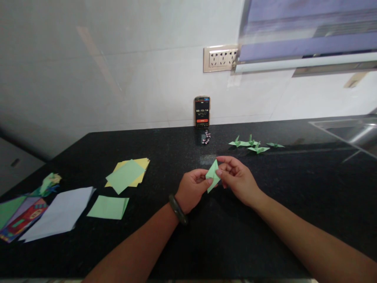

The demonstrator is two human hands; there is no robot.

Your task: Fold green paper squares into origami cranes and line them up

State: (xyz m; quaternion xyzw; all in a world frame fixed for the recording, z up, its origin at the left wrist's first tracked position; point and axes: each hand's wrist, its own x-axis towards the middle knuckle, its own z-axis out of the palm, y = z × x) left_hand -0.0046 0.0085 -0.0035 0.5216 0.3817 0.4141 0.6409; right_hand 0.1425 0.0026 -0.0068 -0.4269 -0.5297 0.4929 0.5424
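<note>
- One folded green origami diamond [213, 173] sits center frame.
- Left hand [192, 189], nearly closed, pinches its left side.
- Right hand [240, 180], loosely curled, grips its upper right.
- Green origami cranes [258, 149], right of center.

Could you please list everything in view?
Folded paper: one, green, held, centre
Paper cranes: four, green, right rear
Sheets: several, yellow, left
Loose sheet: one, green, atop those
Doubled sheet: one, green, left
Papers: stack, white, left
Printed item: one, multicoloured, left
Bundle: one, green-yellow, left
Wall: one, white, behind
Phone: one, dark, against wall
Beads: several, pink-black, rear
Outlets: three, beige, wall
Blind: one, purple, upper right
Fixture: one, metallic, right
Counter: one, black, below
Bangle: one, dark green, left wrist
Left hand: one, centre
Right hand: one, centre
</note>
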